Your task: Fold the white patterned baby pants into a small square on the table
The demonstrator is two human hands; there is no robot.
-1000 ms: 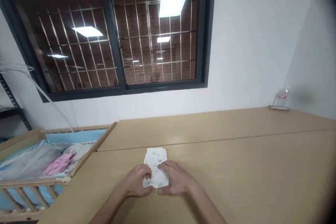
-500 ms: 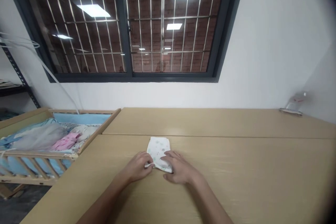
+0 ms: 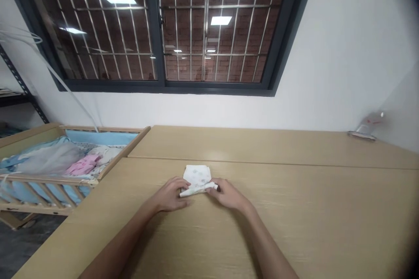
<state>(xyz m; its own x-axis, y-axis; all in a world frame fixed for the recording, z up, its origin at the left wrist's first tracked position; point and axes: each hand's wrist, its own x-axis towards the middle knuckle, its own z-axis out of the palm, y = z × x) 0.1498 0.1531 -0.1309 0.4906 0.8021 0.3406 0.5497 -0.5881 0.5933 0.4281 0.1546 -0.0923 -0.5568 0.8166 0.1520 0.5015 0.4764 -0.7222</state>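
A small white cloth with a faint printed pattern [image 3: 197, 175] lies on the light wooden table [image 3: 294, 209], its near edge lifted and folded over. My left hand [image 3: 170, 195] pinches the left end of that raised edge. On the right end, my right hand [image 3: 227, 194] grips the same edge with curled fingers. Both forearms reach in from the bottom of the view.
A wooden baby cot [image 3: 59, 170] with blue bedding, grey netting and a pink garment [image 3: 82, 165] stands against the table's left side. A clear plastic object [image 3: 366, 127] sits at the far right by the wall. A barred window fills the wall behind.
The near edge of the cloth has been lifted and rolled away from me, so the cloth looks shorter. Both hands have moved with it. The view has tilted down a little.
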